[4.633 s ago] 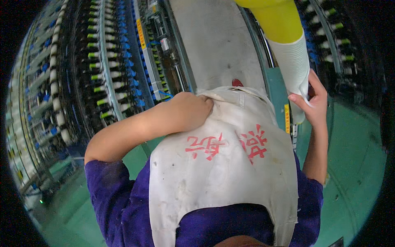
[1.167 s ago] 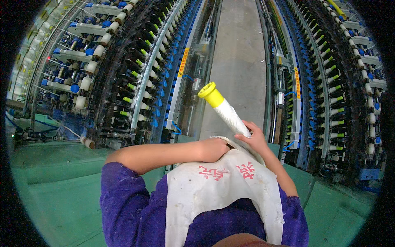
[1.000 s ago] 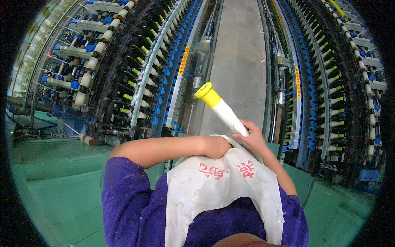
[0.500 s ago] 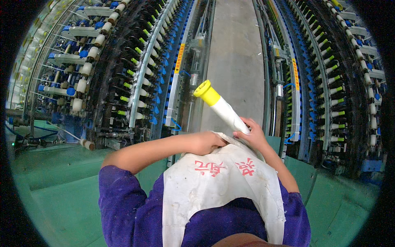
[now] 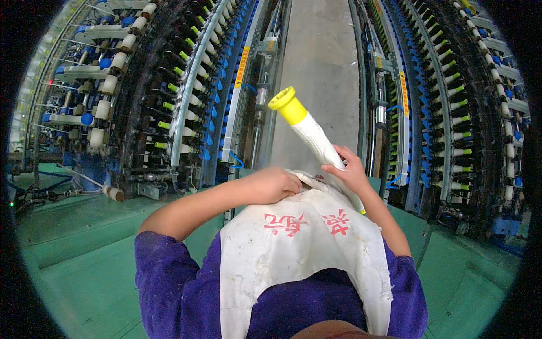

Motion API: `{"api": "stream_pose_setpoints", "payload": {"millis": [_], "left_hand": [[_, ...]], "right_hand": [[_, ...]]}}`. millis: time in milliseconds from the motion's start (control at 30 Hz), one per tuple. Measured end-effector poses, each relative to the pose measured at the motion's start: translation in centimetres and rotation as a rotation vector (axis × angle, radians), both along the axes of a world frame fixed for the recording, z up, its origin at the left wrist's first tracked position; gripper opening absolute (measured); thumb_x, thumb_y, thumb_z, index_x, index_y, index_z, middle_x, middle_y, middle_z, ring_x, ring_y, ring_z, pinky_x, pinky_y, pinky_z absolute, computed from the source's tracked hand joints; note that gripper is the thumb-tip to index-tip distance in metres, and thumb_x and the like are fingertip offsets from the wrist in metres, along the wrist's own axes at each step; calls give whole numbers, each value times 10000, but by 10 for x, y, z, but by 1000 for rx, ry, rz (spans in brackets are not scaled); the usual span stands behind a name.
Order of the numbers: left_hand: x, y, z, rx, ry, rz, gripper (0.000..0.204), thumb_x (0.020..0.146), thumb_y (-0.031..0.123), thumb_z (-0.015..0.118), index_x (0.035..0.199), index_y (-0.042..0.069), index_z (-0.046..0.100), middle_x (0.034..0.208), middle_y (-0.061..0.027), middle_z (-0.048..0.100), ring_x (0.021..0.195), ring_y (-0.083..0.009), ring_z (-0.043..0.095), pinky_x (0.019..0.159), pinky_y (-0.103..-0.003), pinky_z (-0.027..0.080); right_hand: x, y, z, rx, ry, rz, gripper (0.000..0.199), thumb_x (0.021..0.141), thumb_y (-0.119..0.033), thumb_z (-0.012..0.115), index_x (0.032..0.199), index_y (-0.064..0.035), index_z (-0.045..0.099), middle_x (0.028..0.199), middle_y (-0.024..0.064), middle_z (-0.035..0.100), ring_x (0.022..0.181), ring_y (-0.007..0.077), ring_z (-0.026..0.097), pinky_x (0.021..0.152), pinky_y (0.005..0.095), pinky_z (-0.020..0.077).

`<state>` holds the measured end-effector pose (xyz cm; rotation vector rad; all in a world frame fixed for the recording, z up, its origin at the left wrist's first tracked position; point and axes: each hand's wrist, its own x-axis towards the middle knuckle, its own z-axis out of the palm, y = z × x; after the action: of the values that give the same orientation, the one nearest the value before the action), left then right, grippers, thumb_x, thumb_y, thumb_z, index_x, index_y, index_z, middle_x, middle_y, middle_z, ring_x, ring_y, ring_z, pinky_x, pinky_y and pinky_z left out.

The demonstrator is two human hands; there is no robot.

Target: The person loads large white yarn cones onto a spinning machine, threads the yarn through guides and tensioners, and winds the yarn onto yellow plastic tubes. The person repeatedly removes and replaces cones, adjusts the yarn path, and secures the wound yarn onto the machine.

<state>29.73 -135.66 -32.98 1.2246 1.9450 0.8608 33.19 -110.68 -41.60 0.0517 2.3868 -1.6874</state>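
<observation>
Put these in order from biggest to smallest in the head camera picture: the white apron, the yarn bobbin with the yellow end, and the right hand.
1. white apron, by far the biggest, though it is nearest the camera.
2. yarn bobbin.
3. right hand, gripping the bobbin's lower part.

Aisle point(image 5: 324, 68) between machine rows point(image 5: 169, 96) left and right.

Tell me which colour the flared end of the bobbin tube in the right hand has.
Yellow: the flared end tops a white ribbed bobbin tube, seen in the head view.
</observation>
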Motion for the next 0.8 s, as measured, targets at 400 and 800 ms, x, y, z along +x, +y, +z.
{"api": "stream_pose_setpoints", "payload": {"millis": [400,800], "left_hand": [[14,2,-20,316,-813,630,191,756,-36,694,843,33,539,807,-18,614,697,-58,565,638,-212,467],[-15,-6,13,635,-923,751,133,844,81,611,957,15,590,783,-34,562,649,-104,526,586,-247,447]], "right_hand": [[-2,0,-3,13,65,-35,603,665,-266,803,1178,-46,574,1000,75,574,897,176,577,791,306,473],[-16,0,32,-6,166,-46,584,687,-277,785,1166,-22,568,1048,89,589,942,179,568,852,300,439]]}}
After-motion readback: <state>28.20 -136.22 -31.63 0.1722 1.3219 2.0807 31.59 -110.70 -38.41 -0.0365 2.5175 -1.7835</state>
